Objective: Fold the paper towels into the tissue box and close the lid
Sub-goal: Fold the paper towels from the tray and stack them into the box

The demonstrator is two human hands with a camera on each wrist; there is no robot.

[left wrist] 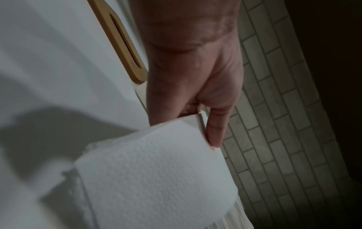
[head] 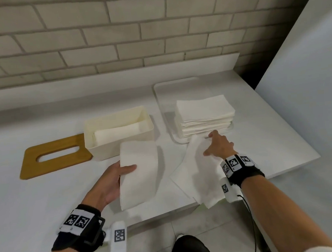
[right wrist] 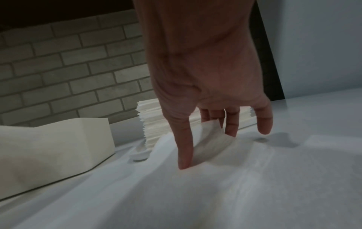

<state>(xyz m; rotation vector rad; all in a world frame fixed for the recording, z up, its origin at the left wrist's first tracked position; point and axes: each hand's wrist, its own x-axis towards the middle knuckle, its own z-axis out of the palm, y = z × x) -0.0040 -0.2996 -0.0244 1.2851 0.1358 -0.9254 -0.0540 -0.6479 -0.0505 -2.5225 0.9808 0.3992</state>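
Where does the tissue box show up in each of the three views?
Head: tissue box centre, open, beside the wooden lid.
Left wrist: only a sliver shows behind the left hand.
Right wrist: lower left.
Shared landmark: brick wall.

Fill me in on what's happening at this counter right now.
A person is packing paper towels into a tissue box. The left hand holds a folded towel just in front of the open box, which already has one inside. The right hand picks at an unfolded towel beside the stack. The wooden lid lies off to the box's left.
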